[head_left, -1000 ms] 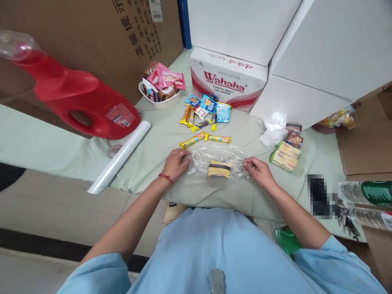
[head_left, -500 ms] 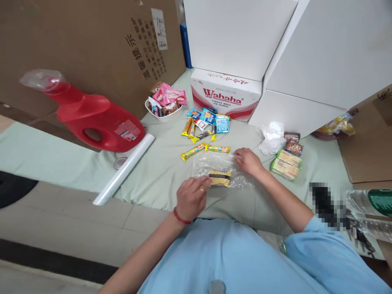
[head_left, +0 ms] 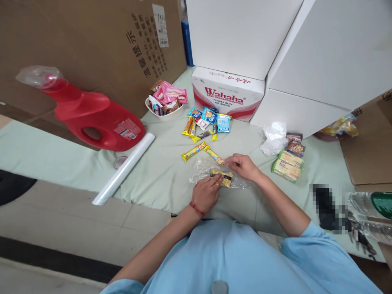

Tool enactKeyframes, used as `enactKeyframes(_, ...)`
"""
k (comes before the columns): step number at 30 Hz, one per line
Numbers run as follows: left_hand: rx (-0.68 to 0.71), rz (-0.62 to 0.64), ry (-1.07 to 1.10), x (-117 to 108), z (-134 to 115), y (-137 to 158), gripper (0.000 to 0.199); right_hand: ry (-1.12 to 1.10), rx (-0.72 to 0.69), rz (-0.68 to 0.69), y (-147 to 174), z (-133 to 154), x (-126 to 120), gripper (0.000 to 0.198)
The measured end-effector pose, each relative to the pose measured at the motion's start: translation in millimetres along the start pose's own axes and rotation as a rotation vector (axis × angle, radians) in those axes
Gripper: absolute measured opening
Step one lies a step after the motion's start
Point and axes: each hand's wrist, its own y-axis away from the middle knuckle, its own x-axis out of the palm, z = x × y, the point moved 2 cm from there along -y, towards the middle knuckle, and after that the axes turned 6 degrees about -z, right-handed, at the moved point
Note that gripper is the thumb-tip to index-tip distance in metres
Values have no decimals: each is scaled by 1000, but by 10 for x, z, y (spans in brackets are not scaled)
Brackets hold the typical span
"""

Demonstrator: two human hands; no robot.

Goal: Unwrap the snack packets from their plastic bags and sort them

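My left hand [head_left: 207, 195] lies with its fingers stretched out over a gold snack packet [head_left: 226, 179] with a dark band. The packet rests on crumpled clear plastic film [head_left: 199, 171] on the cloth. At the upper right of the film, the fingers of my right hand [head_left: 244, 166] are pinched together on its edge. Their tips are close to the lower end of a yellow wrapped bar [head_left: 213, 155]; I cannot tell whether they touch it. A second yellow bar [head_left: 193, 152] lies to its left.
Behind the bars are several small snack packets [head_left: 210, 116] and a white bowl [head_left: 167, 117] of snacks. A red jug [head_left: 101, 118] and a white roll [head_left: 124, 169] are left. Cracker packs [head_left: 288, 165] and crumpled plastic [head_left: 273, 139] lie right. Boxes [head_left: 226, 96] stand behind.
My right hand has moved left and slightly down, drawing the film's far edge towards me. The right yellow bar has turned to a slant. My left hand has slid right onto the gold packet.
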Motion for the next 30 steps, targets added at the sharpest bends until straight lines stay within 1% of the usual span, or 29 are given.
enactKeyframes(2, -21, -15, 27, 47, 17, 10, 41, -40, -279, 39, 178, 81, 33, 30)
enactKeyframes(3, -40, -23, 53, 73, 38, 19, 39, -33, -365, 57, 263, 103, 69, 31)
enactKeyframes(4, -58, -30, 96, 98, 68, 30, 39, -16, -413, 63, 337, 114, 113, 33)
enactKeyframes(6, -84, -43, 245, 136, 146, 55, 42, 25, -427, 48, 444, 111, 212, 36)
enactKeyframes(8, -103, -44, 458, 151, 234, 79, 49, 58, -406, 44, 501, 105, 315, 39)
enactKeyframes(10, -142, -28, 686, 148, 314, 96, 51, 79, -390, 40, 521, 114, 405, 41)
enactKeyframes(12, -232, -38, 887, 138, 385, 108, 45, 101, -380, 25, 521, 138, 472, 43)
enactKeyframes(14, -377, -108, 1034, 132, 464, 122, 32, 140, -368, 18, 515, 164, 514, 43)
enactKeyframes(17, -583, -261, 1100, 126, 620, 137, 22, 231, -359, 34, 523, 187, 547, 41)
enactKeyframes(20, -710, -407, 1059, 75, 801, 81, 26, 295, -365, 39, 555, 209, 567, 40)
enactKeyframes(22, -761, -518, 984, -8, 894, -15, 30, 317, -359, 24, 575, 231, 578, 40)
enactKeyframes(23, -746, -552, 917, -62, 917, -79, 31, 325, -353, 15, 582, 243, 581, 40)
enactKeyframes(24, -694, -558, 827, -120, 922, -150, 33, 332, -345, 9, 585, 254, 584, 39)
enactKeyframes(25, -605, -520, 733, -174, 908, -222, 36, 338, -338, 5, 586, 261, 585, 39)
enactKeyframes(27, -375, -364, 565, -257, 849, -321, 40, 346, -322, 4, 581, 262, 586, 38)
enactKeyframes(28, -267, -279, 509, -283, 819, -330, 35, 341, -310, 5, 576, 253, 587, 39)
enactKeyframes(29, -178, -215, 462, -305, 798, -308, 26, 327, -296, 10, 572, 238, 589, 39)
enactKeyframes(30, -108, -177, 418, -322, 788, -256, 18, 305, -278, 15, 568, 219, 591, 40)
